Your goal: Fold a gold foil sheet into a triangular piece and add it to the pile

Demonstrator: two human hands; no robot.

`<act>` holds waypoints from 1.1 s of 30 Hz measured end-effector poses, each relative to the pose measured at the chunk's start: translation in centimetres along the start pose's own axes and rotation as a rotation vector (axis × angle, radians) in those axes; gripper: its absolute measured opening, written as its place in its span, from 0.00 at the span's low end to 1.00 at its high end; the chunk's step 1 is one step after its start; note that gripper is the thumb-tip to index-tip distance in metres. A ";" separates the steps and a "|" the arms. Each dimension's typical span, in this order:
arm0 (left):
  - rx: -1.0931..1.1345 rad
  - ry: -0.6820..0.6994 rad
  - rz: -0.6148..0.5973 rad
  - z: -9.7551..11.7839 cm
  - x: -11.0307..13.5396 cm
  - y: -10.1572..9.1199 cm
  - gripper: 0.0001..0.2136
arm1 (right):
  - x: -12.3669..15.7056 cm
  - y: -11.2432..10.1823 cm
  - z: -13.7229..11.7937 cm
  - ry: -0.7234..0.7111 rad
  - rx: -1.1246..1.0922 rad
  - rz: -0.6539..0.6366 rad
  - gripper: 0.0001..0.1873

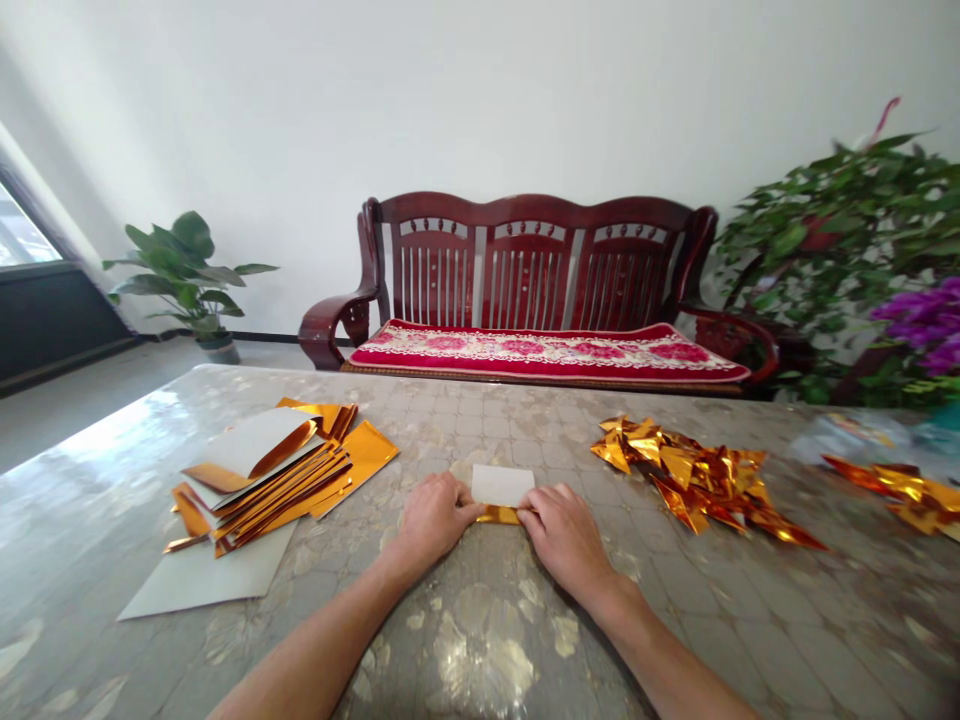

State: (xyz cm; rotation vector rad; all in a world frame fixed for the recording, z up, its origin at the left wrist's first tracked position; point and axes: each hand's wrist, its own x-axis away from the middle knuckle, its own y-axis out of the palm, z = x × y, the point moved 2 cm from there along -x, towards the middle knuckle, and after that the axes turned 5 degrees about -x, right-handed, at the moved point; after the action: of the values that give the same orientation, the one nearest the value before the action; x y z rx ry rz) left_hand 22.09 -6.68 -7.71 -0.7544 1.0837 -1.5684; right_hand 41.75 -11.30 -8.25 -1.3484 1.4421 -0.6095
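A small sheet of gold foil paper (502, 484), white side up, lies flat on the table before me. Its near edge is turned over into a narrow gold strip. My left hand (435, 512) pinches the left end of that strip between thumb and fingers. At the right end, my right hand (561, 525) grips it the same way. Left of my hands lies a loose stack of gold foil sheets (285, 490), some showing their pale backs. To the right sits a heap of folded gold foil pieces (686, 470) with pointed ends.
More folded foil (911, 492) lies at the far right beside a clear plastic bag (851, 438). The table (465, 640) has a shiny patterned cover. Behind it stands a red wooden bench (525, 260), with potted plants (184, 270) on the left and leafy plants (832, 240) on the right.
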 end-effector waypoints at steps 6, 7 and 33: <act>-0.072 0.039 0.019 0.1 -0.2 -0.2 0.10 | 0.1 -0.2 -0.1 0.011 -0.005 -0.008 0.04; -0.081 0.042 0.012 0.1 -0.2 -0.2 0.10 | 0.2 -0.2 -0.2 0.009 0.001 -0.004 0.05; -0.102 0.080 0.047 0.2 -0.2 -0.2 0.08 | 0.3 0.1 -0.5 -0.047 0.039 0.037 0.09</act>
State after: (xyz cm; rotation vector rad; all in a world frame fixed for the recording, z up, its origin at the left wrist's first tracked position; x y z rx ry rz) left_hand 22.22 -6.53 -7.41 -0.7348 1.2392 -1.5232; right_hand 41.34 -11.67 -8.31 -1.2945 1.4078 -0.5753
